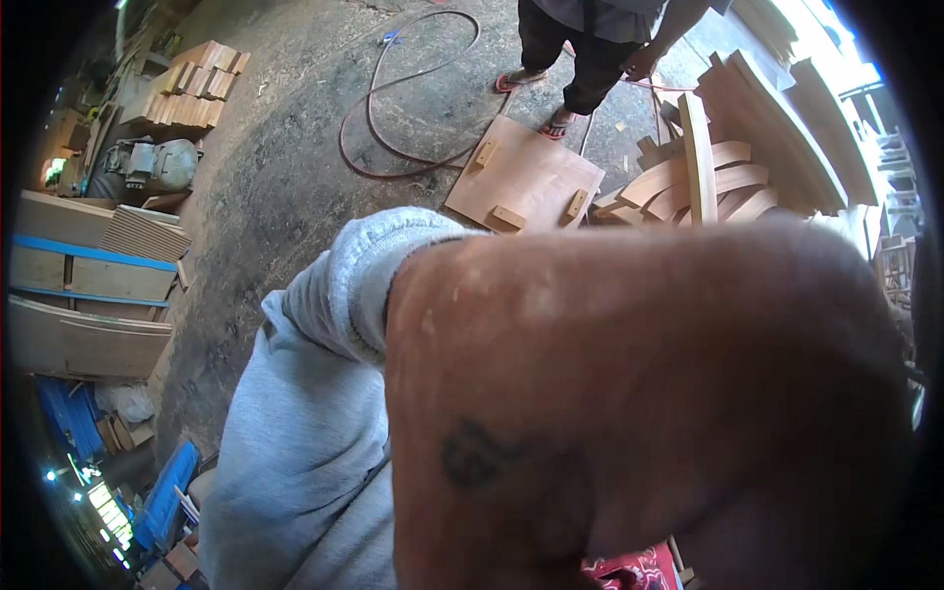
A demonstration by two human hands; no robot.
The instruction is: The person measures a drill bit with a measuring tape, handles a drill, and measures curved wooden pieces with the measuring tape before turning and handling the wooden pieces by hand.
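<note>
My left hand (639,393), blurred and very close to the camera, covers much of the centre and right. A dark tattoo (477,454) shows on its skin. Its fingers are not discernible, so whether it holds anything is hidden. The bunched cuff of a light grey sleeve (305,413) surrounds the wrist. Below the hand, a bit of red patterned cloth (639,568) shows at the bottom edge. My right hand is out of sight.
Another person (580,49) in sandals stands beyond a plywood panel (526,177) bearing small wooden blocks. A hose (372,108) loops over the floor. Curved wooden pieces (708,182) lie at right. Wood stacks (197,84), a motor (162,162) and boards (88,339) line the left.
</note>
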